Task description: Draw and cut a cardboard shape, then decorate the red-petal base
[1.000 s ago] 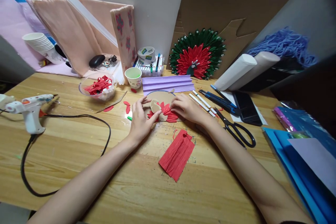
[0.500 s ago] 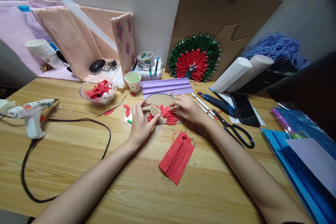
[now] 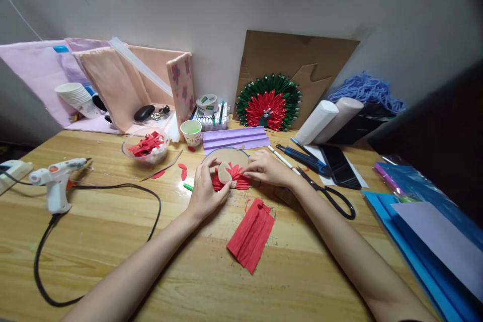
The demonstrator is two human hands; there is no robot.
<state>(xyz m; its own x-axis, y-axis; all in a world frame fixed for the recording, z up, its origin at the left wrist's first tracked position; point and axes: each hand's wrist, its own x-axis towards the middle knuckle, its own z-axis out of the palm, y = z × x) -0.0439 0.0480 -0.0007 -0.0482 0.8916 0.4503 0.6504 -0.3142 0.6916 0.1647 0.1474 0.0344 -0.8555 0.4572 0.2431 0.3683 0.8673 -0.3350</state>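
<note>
A round cardboard disc [image 3: 226, 155] lies on the table between my hands, with red paper petals [image 3: 238, 179] fanned over its near half. My left hand [image 3: 207, 188] has its thumb and index finger closed about a small beige cardboard cutout [image 3: 225, 173] above the petals. My right hand [image 3: 268, 168] rests at the right side of the petals, its fingers bent together; what lies between the fingertips is hidden. Nearer to me is a folded strip of red crepe paper [image 3: 251, 236]. A few loose petals [image 3: 183, 172] and a green marker cap [image 3: 187, 187] lie left of my left hand.
At left stand a glue gun [image 3: 58, 186] with a black cord and a bowl [image 3: 145, 148] of red scraps. A paper cup [image 3: 191, 133] is behind the disc. Right are scissors [image 3: 332, 196], cutters [image 3: 304, 158] and a phone [image 3: 340, 167]. A red-and-green paper peacock [image 3: 268, 104] leans at the back.
The view has tilted up, so the things at the back sit lower in the picture. The beige cutout appears turned more face-on between my left fingers. My right hand stays beside the petals.
</note>
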